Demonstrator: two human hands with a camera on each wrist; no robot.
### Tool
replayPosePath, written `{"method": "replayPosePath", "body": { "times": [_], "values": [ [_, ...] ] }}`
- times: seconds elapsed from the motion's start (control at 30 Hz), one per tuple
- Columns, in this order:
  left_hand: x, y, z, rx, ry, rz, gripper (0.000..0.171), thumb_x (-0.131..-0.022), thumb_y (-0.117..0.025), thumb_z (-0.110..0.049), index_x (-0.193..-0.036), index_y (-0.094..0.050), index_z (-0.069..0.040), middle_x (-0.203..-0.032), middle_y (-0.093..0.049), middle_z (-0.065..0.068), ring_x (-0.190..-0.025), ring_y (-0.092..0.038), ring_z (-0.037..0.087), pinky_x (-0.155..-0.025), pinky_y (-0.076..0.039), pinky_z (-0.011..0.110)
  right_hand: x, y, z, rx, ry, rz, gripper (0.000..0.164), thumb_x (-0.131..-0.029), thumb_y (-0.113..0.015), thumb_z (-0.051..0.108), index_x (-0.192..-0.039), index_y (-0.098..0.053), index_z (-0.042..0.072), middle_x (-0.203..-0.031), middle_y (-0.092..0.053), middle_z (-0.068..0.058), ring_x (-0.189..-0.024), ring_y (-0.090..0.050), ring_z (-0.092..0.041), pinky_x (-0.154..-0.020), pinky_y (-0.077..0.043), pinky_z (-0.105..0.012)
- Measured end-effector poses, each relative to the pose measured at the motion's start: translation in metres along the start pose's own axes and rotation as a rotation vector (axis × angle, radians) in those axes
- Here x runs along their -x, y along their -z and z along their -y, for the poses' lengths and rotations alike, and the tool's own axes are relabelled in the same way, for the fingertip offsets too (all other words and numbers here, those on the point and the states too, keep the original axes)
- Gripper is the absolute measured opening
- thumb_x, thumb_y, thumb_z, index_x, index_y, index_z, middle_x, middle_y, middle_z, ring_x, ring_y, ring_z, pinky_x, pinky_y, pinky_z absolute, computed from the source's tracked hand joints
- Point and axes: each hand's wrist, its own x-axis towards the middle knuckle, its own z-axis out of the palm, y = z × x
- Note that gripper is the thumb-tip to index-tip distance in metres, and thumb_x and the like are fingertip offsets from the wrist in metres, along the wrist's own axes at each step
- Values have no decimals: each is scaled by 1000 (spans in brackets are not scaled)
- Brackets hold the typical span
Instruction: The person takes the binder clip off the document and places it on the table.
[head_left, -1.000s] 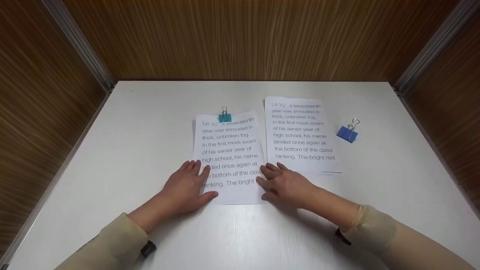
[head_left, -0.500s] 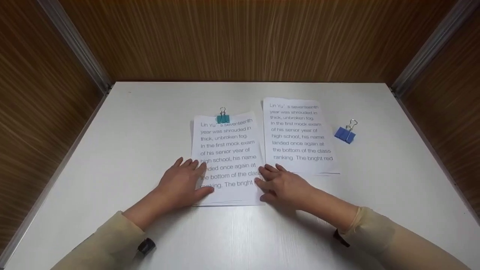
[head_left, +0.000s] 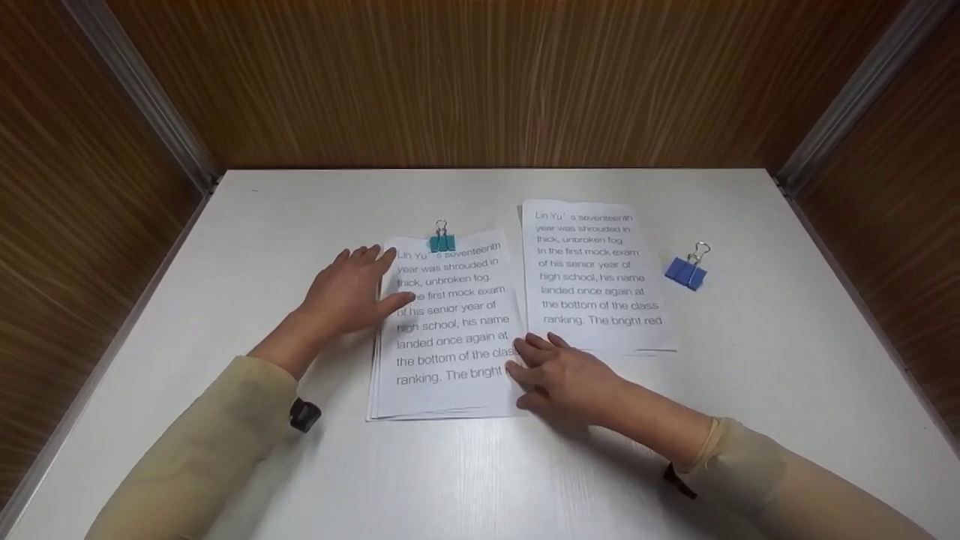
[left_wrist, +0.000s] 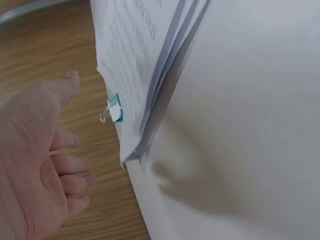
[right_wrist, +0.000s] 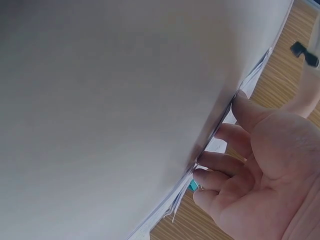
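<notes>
A stack of printed paper sheets (head_left: 450, 337) lies on the table with a teal binder clip (head_left: 442, 242) at its top edge. My left hand (head_left: 343, 292) is over the stack's upper left edge, fingers spread. In the left wrist view its shadow falls on the table apart from the left hand (left_wrist: 37, 160), and the sheets' side edges look slightly fanned. My right hand (head_left: 570, 379) rests at the stack's lower right edge. The right wrist view has its bent fingertips (right_wrist: 207, 177) touching the sheet edges.
To the right lies a second printed stack (head_left: 592, 277) without a clip. A blue binder clip (head_left: 686, 272) lies right of that stack. Wood-grain panels (head_left: 480, 82) stand around the back and sides of the white table (head_left: 255, 225).
My left hand has lifted from the lower left edge and moved up along the stack toward its top left corner. The right hand has stayed in place. The stacks lie as before.
</notes>
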Motion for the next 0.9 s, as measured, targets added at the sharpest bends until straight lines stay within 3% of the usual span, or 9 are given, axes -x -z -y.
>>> {"method": "replayPosePath", "body": {
  "times": [0.4, 0.67, 0.9],
  "values": [
    [-57, -18, 28, 207, 90, 55, 98, -99, -59, -67, -170, -21, -10, -171, -32, 20, -158, -25, 41, -128, -21, 57, 0, 1, 2, -17, -26, 11, 56, -99, -75, 30, -147, -63, 4, -158, -48, -27, -149, -43, -44, -125, -28, -57],
    [-65, -30, 39, 308, 140, 59, 100, -99, -60, -66, -171, -17, -13, -168, -37, 21, -156, -30, 42, -127, -25, 56, 0, 0, 2, -24, -29, 22, 54, -100, -74, 30, -147, -63, 5, -158, -49, -26, -150, -42, -43, -126, -28, -56],
    [-66, -30, 37, 361, 147, 29, 98, -98, -62, -66, -171, -20, -15, -168, -39, 18, -156, -32, 39, -127, -27, 53, -1, 2, 2, -8, -18, 22, 55, -100, -75, 31, -147, -63, 5, -157, -49, -27, -149, -43, -43, -125, -28, -57]
  ]
}}
